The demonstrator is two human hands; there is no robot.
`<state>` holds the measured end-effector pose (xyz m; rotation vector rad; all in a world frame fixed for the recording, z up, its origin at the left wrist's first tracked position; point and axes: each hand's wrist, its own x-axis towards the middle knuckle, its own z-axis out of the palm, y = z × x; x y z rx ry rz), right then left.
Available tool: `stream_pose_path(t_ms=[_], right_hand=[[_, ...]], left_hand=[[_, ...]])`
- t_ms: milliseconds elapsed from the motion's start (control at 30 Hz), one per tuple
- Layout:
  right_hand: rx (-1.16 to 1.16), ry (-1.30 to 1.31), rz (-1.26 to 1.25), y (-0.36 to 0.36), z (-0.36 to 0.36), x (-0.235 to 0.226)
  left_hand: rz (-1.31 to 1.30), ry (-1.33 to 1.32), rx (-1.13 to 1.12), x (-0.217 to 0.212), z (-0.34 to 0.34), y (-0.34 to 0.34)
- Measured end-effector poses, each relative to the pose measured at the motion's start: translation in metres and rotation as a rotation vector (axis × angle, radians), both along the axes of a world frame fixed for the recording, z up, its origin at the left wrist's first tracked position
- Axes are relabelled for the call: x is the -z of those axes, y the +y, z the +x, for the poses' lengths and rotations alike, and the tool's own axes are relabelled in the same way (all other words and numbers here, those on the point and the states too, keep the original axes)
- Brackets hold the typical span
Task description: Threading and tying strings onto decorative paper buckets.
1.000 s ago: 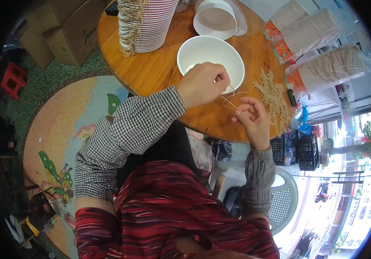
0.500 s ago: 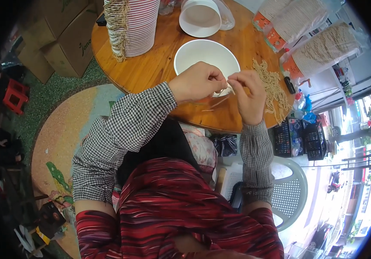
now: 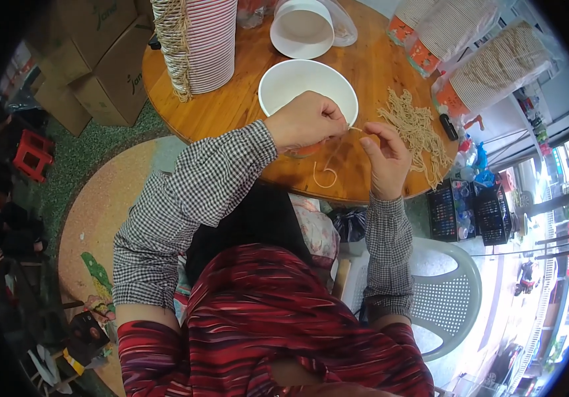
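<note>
1. A white plastic chair (image 3: 446,278) stands on the floor by the person's right elbow, just off the near edge of the round wooden table (image 3: 231,109).
2. A short loop of pale string (image 3: 326,173) dangles over the near edge of the table, below and between the two hands.
3. The right hand (image 3: 385,159) is raised over the near edge, wrist on the rim; its grip is nearly closed, thumb and forefinger pinched on the end of the string.
4. The left hand (image 3: 305,120) is curled over the near rim of the white paper bowl (image 3: 307,86); its grip is a tight pinch on the same string, which runs taut to the right hand.
5. The bowl sits upright near the middle of the table, touching the left hand.
6. A loose heap of cut strings (image 3: 417,129) lies at the right edge, just beyond the right hand.
7. A second white bowl (image 3: 301,28) rests toward the far edge.
8. A tall stack of striped cups (image 3: 198,40), strings hanging from them, stands at the far left edge.
9. Bagged stacks of cups (image 3: 489,63) lie beyond the far right edge.
</note>
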<state>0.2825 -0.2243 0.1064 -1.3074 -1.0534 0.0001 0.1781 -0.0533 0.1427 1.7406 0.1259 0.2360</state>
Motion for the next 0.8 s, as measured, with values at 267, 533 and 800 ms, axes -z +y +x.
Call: stream_pose_path(t_ms=[267,533,800], right_hand=[[0.072,-0.182,-0.066,0.004,0.001,-0.010],[0.081,-0.200,-0.109,0.007,0.001,-0.014],[0.059,-0.180,-0.133,0.008,-0.006,-0.021]], left_hand=[[0.027,0.041,0.012,-0.007,0.000,-0.003],[0.089,-0.029,0.005,-0.003,0.004,-0.001],[0.183,-0.064,-0.010,-0.001,0.008,0.004]])
